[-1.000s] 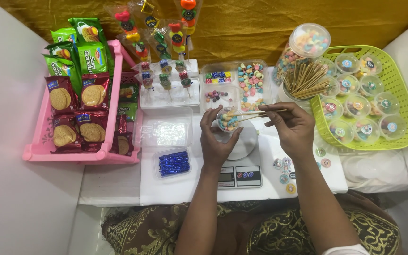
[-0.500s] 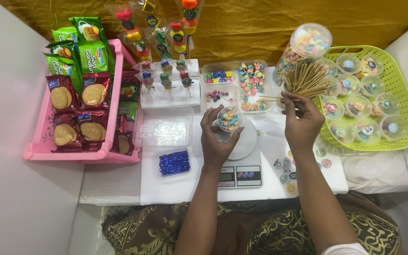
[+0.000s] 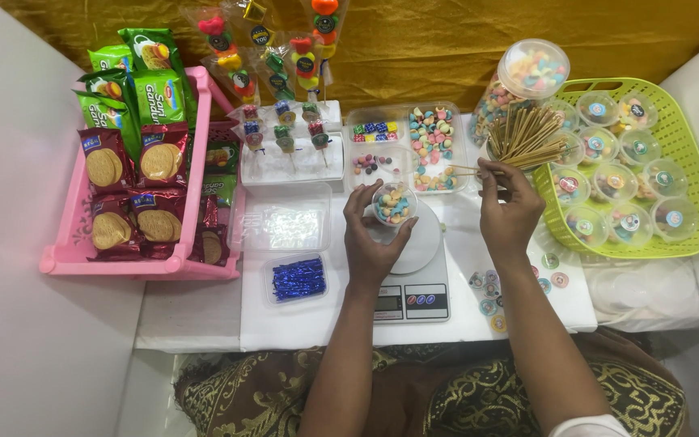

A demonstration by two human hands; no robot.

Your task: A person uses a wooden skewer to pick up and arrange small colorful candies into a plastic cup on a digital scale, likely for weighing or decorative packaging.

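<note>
White table (image 3: 204, 324): bears all items below.
Pink basket (image 3: 62, 257), far left: packets of biscuits.
Green basket (image 3: 693, 170), far right: lidded clear tubs of sweets.
Digital scale (image 3: 414, 283), near centre, under the left hand.
Clear divided tray (image 3: 438, 109), far centre: mixed coloured sweets.
Bundle of wooden sticks (image 3: 527, 133), between tray and green basket.
Left hand (image 3: 374, 243): fingers curled around a small clear cup (image 3: 393, 204) of sweets, held above the scale.
Right hand (image 3: 510, 206): fingertips pinched on one wooden skewer (image 3: 464, 168), pointing left over the tray.
</note>
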